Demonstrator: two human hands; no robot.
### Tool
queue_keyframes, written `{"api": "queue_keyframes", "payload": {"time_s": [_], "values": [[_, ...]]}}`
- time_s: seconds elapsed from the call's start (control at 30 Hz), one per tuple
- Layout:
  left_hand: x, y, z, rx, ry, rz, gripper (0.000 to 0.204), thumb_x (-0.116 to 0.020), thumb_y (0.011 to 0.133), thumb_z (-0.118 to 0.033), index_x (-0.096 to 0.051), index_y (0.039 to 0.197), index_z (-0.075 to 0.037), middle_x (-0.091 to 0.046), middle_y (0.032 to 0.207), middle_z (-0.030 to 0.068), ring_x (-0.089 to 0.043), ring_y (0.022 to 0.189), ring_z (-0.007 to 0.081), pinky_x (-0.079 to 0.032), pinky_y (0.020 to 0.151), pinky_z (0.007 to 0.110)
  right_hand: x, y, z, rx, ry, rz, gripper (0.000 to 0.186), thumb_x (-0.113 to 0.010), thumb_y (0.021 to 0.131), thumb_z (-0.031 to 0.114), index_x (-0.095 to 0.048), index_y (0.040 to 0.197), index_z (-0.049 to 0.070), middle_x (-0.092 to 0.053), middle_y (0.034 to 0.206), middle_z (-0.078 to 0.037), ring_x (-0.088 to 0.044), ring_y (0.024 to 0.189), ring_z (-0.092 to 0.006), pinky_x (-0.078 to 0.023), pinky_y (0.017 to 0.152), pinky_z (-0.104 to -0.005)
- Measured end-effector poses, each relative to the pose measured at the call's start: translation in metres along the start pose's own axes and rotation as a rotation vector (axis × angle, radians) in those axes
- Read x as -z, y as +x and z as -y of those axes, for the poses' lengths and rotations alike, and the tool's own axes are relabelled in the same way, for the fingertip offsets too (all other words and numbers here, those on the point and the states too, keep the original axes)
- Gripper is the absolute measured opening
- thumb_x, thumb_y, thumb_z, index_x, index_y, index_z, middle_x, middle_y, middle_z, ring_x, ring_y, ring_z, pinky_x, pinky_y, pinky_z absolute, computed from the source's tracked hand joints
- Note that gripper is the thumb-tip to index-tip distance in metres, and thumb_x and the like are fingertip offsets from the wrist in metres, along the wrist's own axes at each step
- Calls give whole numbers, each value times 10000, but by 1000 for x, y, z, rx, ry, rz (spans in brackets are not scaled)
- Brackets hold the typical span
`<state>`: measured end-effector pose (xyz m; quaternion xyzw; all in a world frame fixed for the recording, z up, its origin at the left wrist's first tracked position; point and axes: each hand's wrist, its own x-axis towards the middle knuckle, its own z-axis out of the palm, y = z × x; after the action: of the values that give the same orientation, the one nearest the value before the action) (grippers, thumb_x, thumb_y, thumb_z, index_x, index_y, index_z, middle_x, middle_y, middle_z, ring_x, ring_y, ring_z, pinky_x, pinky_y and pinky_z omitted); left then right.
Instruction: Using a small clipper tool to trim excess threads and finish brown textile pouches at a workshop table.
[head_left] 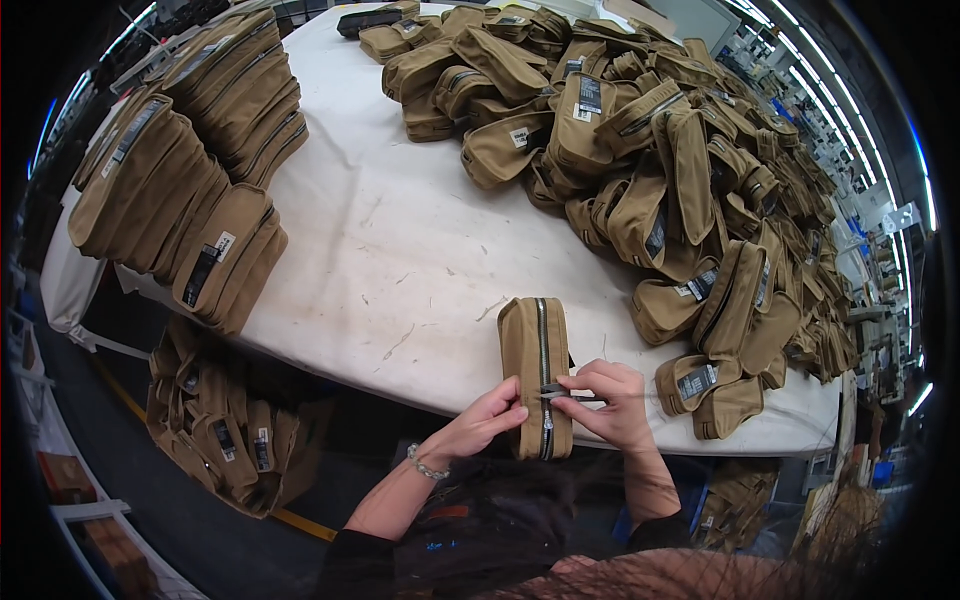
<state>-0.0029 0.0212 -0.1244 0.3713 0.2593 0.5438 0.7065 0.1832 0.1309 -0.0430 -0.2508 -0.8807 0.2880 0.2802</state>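
Note:
A tan fabric pouch (523, 345) stands on its side at the table's near edge, its dark zipper facing up and running lengthwise. The zipper's silver pull (548, 424) is near the end closest to me. My left hand (490, 415) is closed on the pouch's left side, fingers and thumb against the fabric. Pinched in my right hand (612, 402) is a pair of small grey thread snips (553, 391), with the tips over the zipper. Part of the snips is hidden by my fingers. A beaded bracelet (427, 463) circles my left wrist.
A large heap of tan pouches (640, 150) covers the white table's (370, 260) far and right side. Neat stacks of pouches (150, 190) stand at the left edge. Below the table, more pouches (225, 430) fill a box at left, and others (738, 500) lie at right.

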Motion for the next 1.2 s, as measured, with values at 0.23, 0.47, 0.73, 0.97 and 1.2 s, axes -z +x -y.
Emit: {"api": "queue_keyframes", "payload": {"time_s": [0.23, 0.47, 0.73, 0.97, 1.2], "values": [[7, 0, 9, 27, 13, 7, 409, -472, 1006, -137, -385, 1380, 2, -475, 1351, 69, -432, 1266, 135, -335, 1084, 318, 1, 9, 11, 134, -213, 74, 289, -866, 642, 230, -766, 898, 143, -624, 760, -4, -586, 592, -158, -404, 530, -287], [5, 2, 10, -5, 20, 6, 366, -479, 1016, -188, -409, 1334, -23, -465, 1216, 15, -414, 1105, 89, -349, 977, 268, -6, 8, 6, 106, -145, 70, 277, -863, 649, 227, -766, 889, 130, -620, 759, -4, -588, 602, -159, -416, 531, -282], [-3, 2, 2, -20, 12, -51, 210, -485, 1023, -228, -470, 1151, -62, -406, 937, -62, -354, 835, 39, -340, 764, 208, -7, 10, 10, 48, -128, 97, 239, -860, 660, 206, -757, 853, 111, -605, 763, -22, -594, 616, -171, -438, 537, -286], [12, 1, 17, 46, 64, 12, 461, -471, 1011, -135, -332, 1424, 14, -461, 1378, 74, -430, 1278, 128, -349, 1074, 304, -5, 10, 14, 25, -153, 131, 213, -851, 670, 204, -741, 817, 97, -613, 774, -28, -606, 620, -182, -453, 546, -289], [12, 1, 18, 79, 67, 20, 436, -469, 1012, -145, -352, 1408, -3, -477, 1344, 61, -439, 1249, 120, -355, 1062, 309, -6, 11, 10, 149, -195, 104, 178, -814, 703, 249, -678, 748, 144, -628, 756, 36, -572, 560, -163, -378, 501, -301]]}}
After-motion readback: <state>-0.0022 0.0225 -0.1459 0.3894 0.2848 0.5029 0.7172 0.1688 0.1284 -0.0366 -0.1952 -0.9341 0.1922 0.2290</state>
